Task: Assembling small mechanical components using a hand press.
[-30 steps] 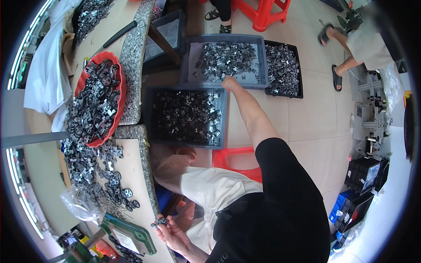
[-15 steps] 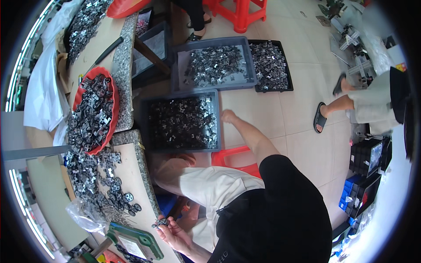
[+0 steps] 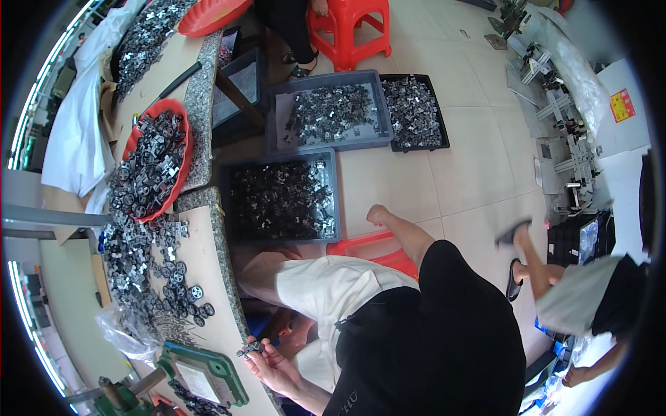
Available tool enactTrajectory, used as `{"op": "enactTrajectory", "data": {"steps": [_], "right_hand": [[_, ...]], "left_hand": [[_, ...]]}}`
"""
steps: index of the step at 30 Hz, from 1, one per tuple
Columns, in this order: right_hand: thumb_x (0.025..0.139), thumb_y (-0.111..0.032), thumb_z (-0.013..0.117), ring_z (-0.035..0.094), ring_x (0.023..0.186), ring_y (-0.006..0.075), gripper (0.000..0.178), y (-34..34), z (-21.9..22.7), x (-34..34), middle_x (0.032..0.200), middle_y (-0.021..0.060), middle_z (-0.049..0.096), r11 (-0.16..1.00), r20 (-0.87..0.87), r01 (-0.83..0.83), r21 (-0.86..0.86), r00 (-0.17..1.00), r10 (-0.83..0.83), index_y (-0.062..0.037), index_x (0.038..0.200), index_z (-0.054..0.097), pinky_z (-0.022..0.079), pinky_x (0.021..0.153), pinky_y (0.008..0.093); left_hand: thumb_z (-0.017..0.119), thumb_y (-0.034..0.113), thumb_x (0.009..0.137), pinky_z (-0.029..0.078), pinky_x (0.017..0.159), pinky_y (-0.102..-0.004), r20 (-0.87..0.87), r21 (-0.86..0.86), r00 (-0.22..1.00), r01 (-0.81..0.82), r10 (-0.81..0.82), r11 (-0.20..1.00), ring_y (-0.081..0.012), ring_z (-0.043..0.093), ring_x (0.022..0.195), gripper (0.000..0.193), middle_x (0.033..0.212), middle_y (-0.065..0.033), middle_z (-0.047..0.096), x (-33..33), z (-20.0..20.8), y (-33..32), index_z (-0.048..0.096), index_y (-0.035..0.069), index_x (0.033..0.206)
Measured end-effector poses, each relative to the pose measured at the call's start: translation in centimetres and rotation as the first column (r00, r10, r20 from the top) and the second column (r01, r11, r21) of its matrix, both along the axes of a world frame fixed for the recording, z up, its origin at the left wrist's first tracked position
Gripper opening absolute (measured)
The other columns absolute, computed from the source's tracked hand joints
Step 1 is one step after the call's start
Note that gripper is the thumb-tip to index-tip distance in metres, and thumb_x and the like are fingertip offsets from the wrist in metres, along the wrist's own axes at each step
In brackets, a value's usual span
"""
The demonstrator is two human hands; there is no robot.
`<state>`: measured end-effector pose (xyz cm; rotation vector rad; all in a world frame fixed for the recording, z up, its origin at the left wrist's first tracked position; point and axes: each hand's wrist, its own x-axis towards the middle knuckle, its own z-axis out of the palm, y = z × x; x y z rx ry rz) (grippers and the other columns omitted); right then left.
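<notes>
Dark part: likely light, hard; best held by its sides
Left hand: fingers pinch it
Right hand: curled; cannot tell if holding

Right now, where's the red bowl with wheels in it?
In the head view, the red bowl is on the table at the left, with the black handle above it and loose wheels below.

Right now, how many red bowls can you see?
2: one full bowl on the bench, heaped with parts; another bowl beyond it, near the picture's top edge. More may be hidden.
</notes>
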<state>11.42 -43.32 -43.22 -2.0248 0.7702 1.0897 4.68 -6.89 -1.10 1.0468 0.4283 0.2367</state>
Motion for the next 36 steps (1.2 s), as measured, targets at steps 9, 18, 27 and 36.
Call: {"op": "enactTrajectory", "data": {"steps": [9, 18, 27, 36], "right_hand": [[0.070, -0.008, 0.051, 0.062, 0.055, 0.0211, 0.017, -5.1, 4.2, -0.5, 0.063, 0.0135, 0.063, 0.976, 0.106, 0.162, -0.143, 0.983, -0.148, -0.0012, 0.061, 0.064, 0.050, 0.052, 0.0322], [0.073, -0.010, 0.050, 0.062, 0.053, 0.0231, 0.035, -16.6, 5.9, 1.0, 0.069, 0.0170, 0.062, 0.917, 0.210, 0.346, -0.199, 0.929, -0.305, 0.0065, 0.103, 0.052, 0.051, 0.044, 0.0337], [0.066, -0.012, 0.053, 0.061, 0.051, 0.0248, 0.016, -14.1, 5.4, 1.9, 0.060, 0.0163, 0.061, 0.939, 0.397, 0.131, -0.318, 0.918, 0.006, 0.0002, 0.064, 0.063, 0.049, 0.047, 0.0350], [0.076, -0.023, 0.065, 0.057, 0.063, 0.0107, 0.018, 10.4, 27.1, 6.2, 0.070, 0.0044, 0.063, 0.593, 0.579, -0.721, 0.358, 0.670, 0.465, -0.0060, 0.082, 0.065, 0.045, 0.057, 0.0252]], "left_hand": [[0.054, 0.013, 0.088, 0.054, 0.067, -0.0213, 0.005, 0.003, 1.000, -0.011, 0.011, 1.000, -0.0216, 0.060, 0.081, 0.028, 0.108, -0.0175, 0.054, -0.4, -0.1, -0.3, 0.049, -0.005, 0.108], [0.053, 0.013, 0.088, 0.054, 0.067, -0.0217, -0.005, 0.008, 1.000, 0.023, -0.023, 1.000, -0.0218, 0.060, 0.081, 0.027, 0.108, -0.0181, 0.054, -0.8, -0.1, -0.3, 0.048, -0.005, 0.108], [0.052, 0.012, 0.088, 0.054, 0.068, -0.0223, 0.009, 0.003, 1.000, 0.005, -0.005, 1.000, -0.0228, 0.060, 0.081, 0.027, 0.109, -0.0189, 0.052, -0.8, -0.5, -0.6, 0.048, -0.006, 0.109], [0.051, 0.007, 0.088, 0.054, 0.070, -0.0299, 0.083, -0.075, 0.992, -0.086, 0.092, 0.994, -0.0246, 0.062, 0.080, 0.019, 0.107, -0.0176, 0.056, -2.1, 0.2, 1.8, 0.052, -0.002, 0.104]]}}
